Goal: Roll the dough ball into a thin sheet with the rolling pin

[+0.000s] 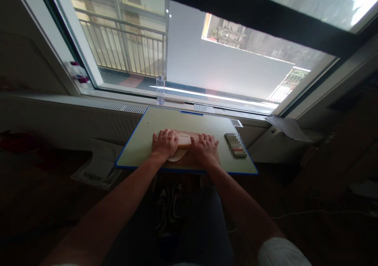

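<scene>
Both hands rest on a rolling pin point(185, 146) that lies crosswise over a flat, pale sheet of dough point(176, 156). My left hand point(165, 143) is curled over the pin's left part. My right hand point(204, 146) wraps over its right part, with the fingers bent downward. Only the pin's middle shows between the hands; its ends are hidden beneath them. Dough shows on both the far and near sides of the pin. Under it lies a brown wooden board point(191, 163), partly covered by my hands.
The board is on a small pale table point(189, 121) with a blue edge. A blurred, phone-like object point(235, 145) lies at its right. On the windowsill stand a clear bottle point(160, 90) and, further left, bottles with dark pink caps point(79, 73). Papers point(288, 128) lie at right.
</scene>
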`<move>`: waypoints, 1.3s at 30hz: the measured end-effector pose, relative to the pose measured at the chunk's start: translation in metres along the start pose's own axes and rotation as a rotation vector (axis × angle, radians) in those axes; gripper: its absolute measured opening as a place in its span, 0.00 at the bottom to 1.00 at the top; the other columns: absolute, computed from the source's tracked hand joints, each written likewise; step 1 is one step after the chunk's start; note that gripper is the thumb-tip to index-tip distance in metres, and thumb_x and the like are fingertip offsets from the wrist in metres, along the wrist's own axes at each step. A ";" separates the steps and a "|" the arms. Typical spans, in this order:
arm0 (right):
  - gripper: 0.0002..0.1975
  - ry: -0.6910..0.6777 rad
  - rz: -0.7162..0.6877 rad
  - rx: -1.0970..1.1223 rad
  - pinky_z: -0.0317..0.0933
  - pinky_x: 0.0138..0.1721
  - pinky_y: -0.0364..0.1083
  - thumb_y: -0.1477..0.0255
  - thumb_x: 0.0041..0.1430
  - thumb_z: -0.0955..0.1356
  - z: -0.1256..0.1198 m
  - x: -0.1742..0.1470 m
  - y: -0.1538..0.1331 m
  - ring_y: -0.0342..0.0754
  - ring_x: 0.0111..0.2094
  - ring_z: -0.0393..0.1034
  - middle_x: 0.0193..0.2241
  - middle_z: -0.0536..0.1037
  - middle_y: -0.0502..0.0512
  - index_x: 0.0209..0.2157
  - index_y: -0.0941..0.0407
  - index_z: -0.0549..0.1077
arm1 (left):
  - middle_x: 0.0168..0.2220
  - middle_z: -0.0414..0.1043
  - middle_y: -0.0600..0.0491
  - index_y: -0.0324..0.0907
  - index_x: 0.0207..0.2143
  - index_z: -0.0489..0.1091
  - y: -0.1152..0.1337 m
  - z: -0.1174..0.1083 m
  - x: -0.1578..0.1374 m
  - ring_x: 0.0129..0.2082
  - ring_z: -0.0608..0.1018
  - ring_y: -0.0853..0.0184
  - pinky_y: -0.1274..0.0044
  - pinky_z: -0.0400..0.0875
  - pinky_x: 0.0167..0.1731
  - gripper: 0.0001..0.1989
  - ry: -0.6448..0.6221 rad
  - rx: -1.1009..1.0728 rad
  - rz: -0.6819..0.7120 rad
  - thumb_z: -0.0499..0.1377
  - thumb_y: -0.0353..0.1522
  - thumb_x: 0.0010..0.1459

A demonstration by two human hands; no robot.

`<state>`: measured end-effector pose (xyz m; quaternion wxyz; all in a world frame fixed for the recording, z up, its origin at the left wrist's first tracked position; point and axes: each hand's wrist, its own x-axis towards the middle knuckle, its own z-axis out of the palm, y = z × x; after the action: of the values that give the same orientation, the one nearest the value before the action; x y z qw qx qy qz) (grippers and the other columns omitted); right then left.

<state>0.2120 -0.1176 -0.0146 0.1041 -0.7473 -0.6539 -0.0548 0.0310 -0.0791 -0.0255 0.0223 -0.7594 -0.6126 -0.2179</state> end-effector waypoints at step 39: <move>0.31 -0.206 0.109 0.165 0.54 0.66 0.66 0.46 0.71 0.61 0.017 0.114 -0.013 0.65 0.65 0.65 0.63 0.76 0.66 0.60 0.51 0.78 | 0.54 0.79 0.37 0.41 0.50 0.79 -0.020 0.019 0.100 0.57 0.76 0.49 0.56 0.67 0.56 0.23 -0.129 0.044 -0.096 0.45 0.38 0.72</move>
<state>0.2145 -0.0019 -0.0050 0.1004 -0.7724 -0.6217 0.0822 0.0335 0.0232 -0.0117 -0.0111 -0.7411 -0.6530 -0.1557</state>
